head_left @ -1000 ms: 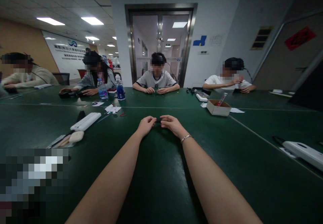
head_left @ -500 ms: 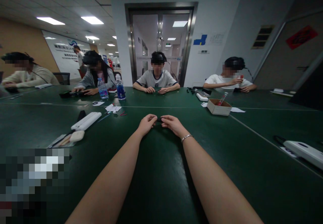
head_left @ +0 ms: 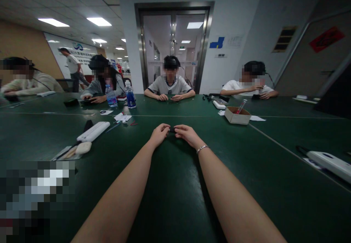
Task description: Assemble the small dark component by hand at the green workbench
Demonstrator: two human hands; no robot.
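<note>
Both my arms reach forward over a dark green table (head_left: 170, 184). Between my fingertips is a small black object (head_left: 172, 129), too small and dark to name. My left hand (head_left: 159, 135) pinches its left end, thumb and fingers together. From the other side my right hand (head_left: 187, 133) grips its right end, with a silver bracelet (head_left: 202, 148) on the wrist. The object is held just above or on the tabletop; I cannot tell which. My fingers cover part of it.
To the left lie a white power bank (head_left: 94, 131), a pale rounded case (head_left: 83, 148) and paper scraps (head_left: 122, 117). Two bottles (head_left: 131, 95) stand beyond. At right are a small open box (head_left: 237, 116) and a white device (head_left: 330, 162). Several people sit around the table.
My hands stay nearly in place, with slightly more of the black object showing between them. In the background a walking person has moved left.
</note>
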